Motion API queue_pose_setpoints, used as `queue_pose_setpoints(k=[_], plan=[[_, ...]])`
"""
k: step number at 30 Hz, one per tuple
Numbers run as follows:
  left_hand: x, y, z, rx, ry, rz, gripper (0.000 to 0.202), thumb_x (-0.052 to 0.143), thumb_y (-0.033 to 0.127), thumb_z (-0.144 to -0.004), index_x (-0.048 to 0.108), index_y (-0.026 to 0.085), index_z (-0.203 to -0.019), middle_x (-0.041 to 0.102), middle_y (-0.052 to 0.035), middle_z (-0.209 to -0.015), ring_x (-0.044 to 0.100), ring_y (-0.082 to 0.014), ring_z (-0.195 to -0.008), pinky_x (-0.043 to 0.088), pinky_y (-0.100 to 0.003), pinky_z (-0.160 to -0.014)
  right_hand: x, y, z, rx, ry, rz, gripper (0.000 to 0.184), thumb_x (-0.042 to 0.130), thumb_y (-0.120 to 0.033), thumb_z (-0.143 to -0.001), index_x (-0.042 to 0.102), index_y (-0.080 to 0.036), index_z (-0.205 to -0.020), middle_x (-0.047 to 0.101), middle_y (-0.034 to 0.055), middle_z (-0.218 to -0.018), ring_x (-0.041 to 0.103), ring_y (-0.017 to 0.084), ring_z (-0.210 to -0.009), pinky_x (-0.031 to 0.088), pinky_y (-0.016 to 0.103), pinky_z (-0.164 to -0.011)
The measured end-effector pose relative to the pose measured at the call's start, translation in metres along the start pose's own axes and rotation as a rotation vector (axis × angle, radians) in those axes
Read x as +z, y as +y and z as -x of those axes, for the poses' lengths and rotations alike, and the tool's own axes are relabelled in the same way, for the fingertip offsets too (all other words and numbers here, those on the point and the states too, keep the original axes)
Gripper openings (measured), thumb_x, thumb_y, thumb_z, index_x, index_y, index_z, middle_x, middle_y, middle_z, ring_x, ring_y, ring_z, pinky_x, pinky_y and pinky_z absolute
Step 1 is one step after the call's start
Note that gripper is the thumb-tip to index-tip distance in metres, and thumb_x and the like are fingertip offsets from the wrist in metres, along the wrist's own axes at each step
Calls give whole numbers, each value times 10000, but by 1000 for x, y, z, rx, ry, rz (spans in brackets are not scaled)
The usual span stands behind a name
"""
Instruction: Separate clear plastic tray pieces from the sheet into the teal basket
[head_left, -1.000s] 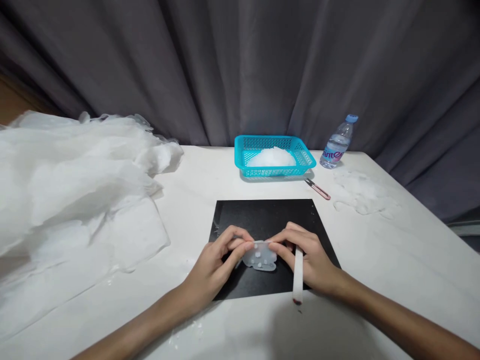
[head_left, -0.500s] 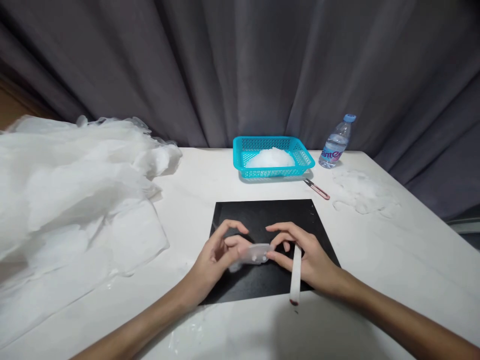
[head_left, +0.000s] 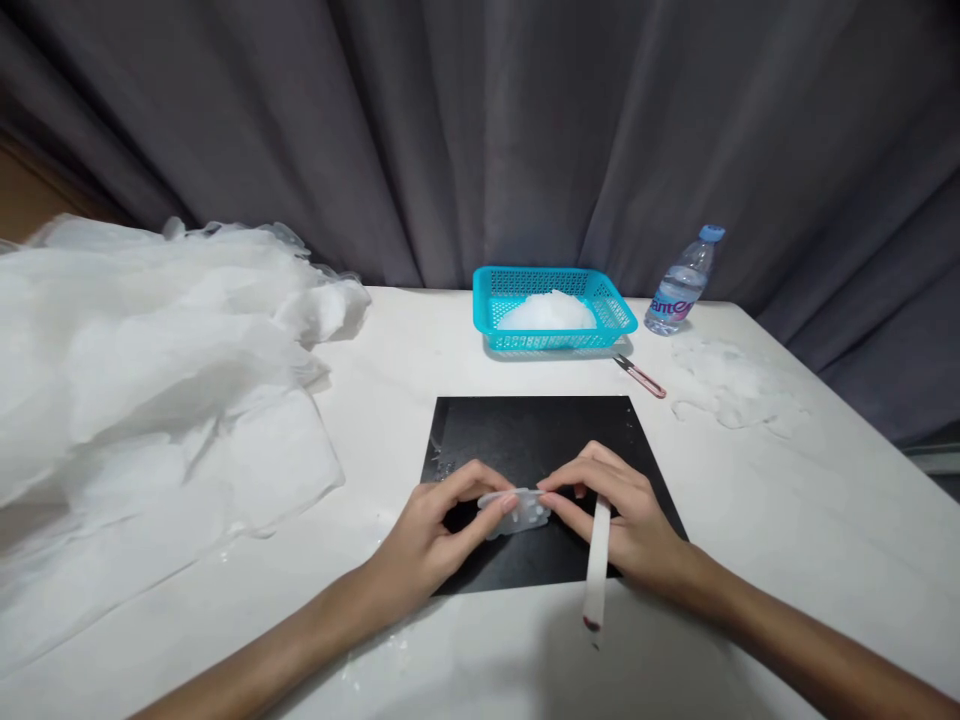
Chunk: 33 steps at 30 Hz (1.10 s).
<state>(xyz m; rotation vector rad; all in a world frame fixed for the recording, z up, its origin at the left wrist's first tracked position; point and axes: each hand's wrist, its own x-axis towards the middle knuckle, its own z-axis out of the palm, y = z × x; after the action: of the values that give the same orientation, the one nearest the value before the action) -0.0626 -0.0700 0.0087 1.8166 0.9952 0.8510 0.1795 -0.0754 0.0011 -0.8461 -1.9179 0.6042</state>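
Over the black mat [head_left: 491, 435] a small translucent plastic piece [head_left: 531, 512] with little white bumps is held up between both hands. My left hand [head_left: 442, 525] pinches its left part between thumb and forefinger. The fingertips of my right hand [head_left: 626, 510] pinch its right edge. Tucked in the right palm, a flat white stick [head_left: 597, 570] with a rounded dark red end points down toward the table's front edge; its upper end is hidden by the hand.
A blue basket [head_left: 555, 341] holding a white heap stands behind the mat. Thread snips [head_left: 640, 377], a water bottle [head_left: 681, 285] and wispy white scraps [head_left: 739, 385] lie to the right. Crumpled sheer white material [head_left: 165, 350] covers the table's left. A grey curtain [head_left: 420, 130] hangs behind.
My left fingers have closed onto the translucent piece, its forefinger coming down to the thumb. The right forefinger has also come down to the piece's edge. The view has shifted slightly.
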Motion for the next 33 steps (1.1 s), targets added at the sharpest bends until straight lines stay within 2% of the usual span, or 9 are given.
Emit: queue_pose_setpoints(k=[5, 13, 22, 24, 27, 29, 31, 33], plan=[[3, 0, 4, 67, 0, -57, 85, 630, 266, -1044, 701, 224, -1063, 771, -5, -929, 725, -142, -821, 547, -235, -756, -1, -3, -1, 7, 29, 12, 138, 726, -134, -971, 752, -212, -1082, 755, 31, -884, 604, 161, -774, 529, 280, -642], [8, 5, 7, 37, 7, -72, 87, 652, 277, -1038, 727, 243, -1066, 783, 0, -973, 724, -142, -823, 533, -232, -756, 1, -8, 2, 25, -3, -15, 114, 726, -185, -981, 750, -225, -1084, 761, 40, -863, 616, 186, -761, 535, 328, -661], [8, 11, 6, 203, 40, -154, 121, 690, 169, -1007, 728, 256, -1082, 792, 24, -964, 729, -132, -836, 511, -237, -803, 2, -13, 3, -2, -21, -29, 96, 727, -164, -979, 728, -223, -1054, 786, 35, -890, 614, 178, -780, 506, 316, -687], [7, 14, 6, 237, 44, -177, 134, 682, 144, -1008, 722, 246, -1083, 796, 19, -968, 725, -134, -834, 507, -251, -812, -3, -11, 1, 42, -53, -34, 97, 730, -227, -986, 726, -222, -1083, 776, 29, -878, 617, 165, -738, 488, 293, -644], [6, 16, 5, 295, 59, -212, 126, 684, 126, -999, 718, 226, -1068, 804, 0, -960, 723, -152, -824, 506, -280, -804, -21, 3, -6, 263, -107, 19, 173, 679, -351, -1022, 703, -217, -1127, 738, 1, -792, 595, 134, -595, 457, 267, -573], [5, 16, 5, 335, 77, -223, 125, 695, 125, -990, 717, 222, -1066, 806, -9, -941, 715, -163, -805, 505, -296, -783, -36, 18, -10, 390, -109, 173, 208, 628, -399, -1042, 694, -212, -1105, 732, 10, -803, 645, 154, -635, 468, 275, -605], [4, 14, 4, 360, 100, -231, 142, 708, 120, -977, 718, 222, -1074, 806, -11, -933, 703, -167, -791, 500, -305, -766, -50, 32, -13, 391, -106, 403, 267, 632, -461, -1028, 705, -207, -1069, 748, 46, -876, 697, 210, -759, 475, 307, -660], [4, 13, 4, 367, 117, -244, 155, 721, 116, -966, 722, 227, -1076, 806, -7, -927, 693, -165, -781, 492, -309, -755, -62, 42, -15, 335, -121, 562, 322, 620, -511, -1024, 719, -207, -1050, 759, 74, -953, 709, 256, -869, 480, 339, -716]])
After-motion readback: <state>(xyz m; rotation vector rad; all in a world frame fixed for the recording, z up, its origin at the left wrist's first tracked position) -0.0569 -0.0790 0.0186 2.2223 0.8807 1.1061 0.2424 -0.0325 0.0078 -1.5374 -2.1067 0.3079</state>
